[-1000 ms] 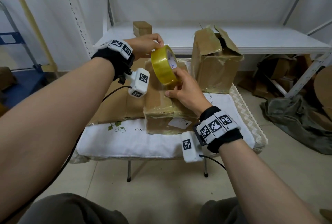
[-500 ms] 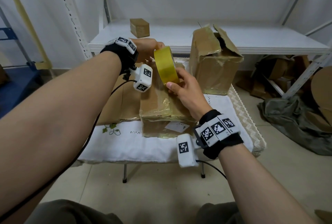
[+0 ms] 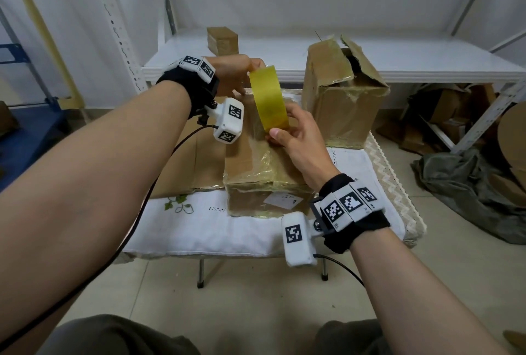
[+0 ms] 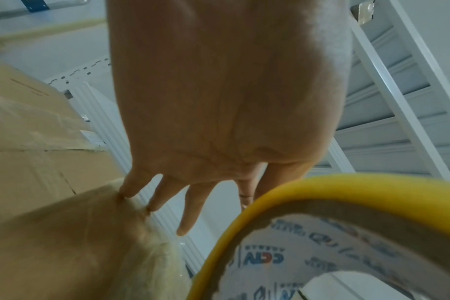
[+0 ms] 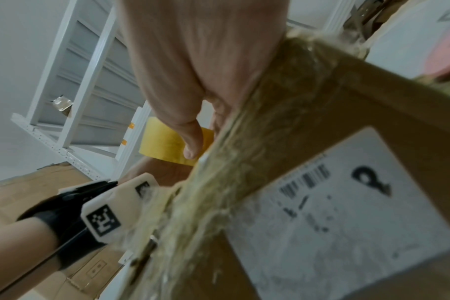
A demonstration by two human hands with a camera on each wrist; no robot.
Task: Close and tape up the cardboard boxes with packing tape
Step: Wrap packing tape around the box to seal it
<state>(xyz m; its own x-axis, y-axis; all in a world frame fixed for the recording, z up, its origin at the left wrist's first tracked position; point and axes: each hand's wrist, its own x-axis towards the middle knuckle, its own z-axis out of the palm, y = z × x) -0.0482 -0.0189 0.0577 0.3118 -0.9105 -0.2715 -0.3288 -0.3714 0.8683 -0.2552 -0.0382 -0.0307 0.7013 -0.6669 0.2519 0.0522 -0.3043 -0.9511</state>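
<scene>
A yellow tape roll point(image 3: 270, 98) stands edge-on above the middle cardboard box point(image 3: 256, 178), which is wrapped in glossy tape and bears a white label. My right hand point(image 3: 296, 138) grips the roll's lower part, thumb on its outer face point(image 5: 164, 146). At the roll's top rim my left hand point(image 3: 233, 75) pinches the tape end with thumb and forefinger. In the left wrist view its other fingers point(image 4: 185, 219) are straight, and two touch the box's far taped edge point(image 4: 64, 243). A second box point(image 3: 341, 104) stands behind, its torn top flaps open.
Everything sits on a small folding table under a white cloth point(image 3: 199, 226). Flattened cardboard point(image 3: 187, 166) lies left of the middle box. A small box point(image 3: 222, 40) stands on the white shelf point(image 3: 427, 58) behind. Cardboard scraps and a grey-green cloth point(image 3: 469, 183) lie on the floor at the right.
The roll has turned from showing its open core to edge-on. Both hands have shifted slightly forward and down toward the middle box's far end.
</scene>
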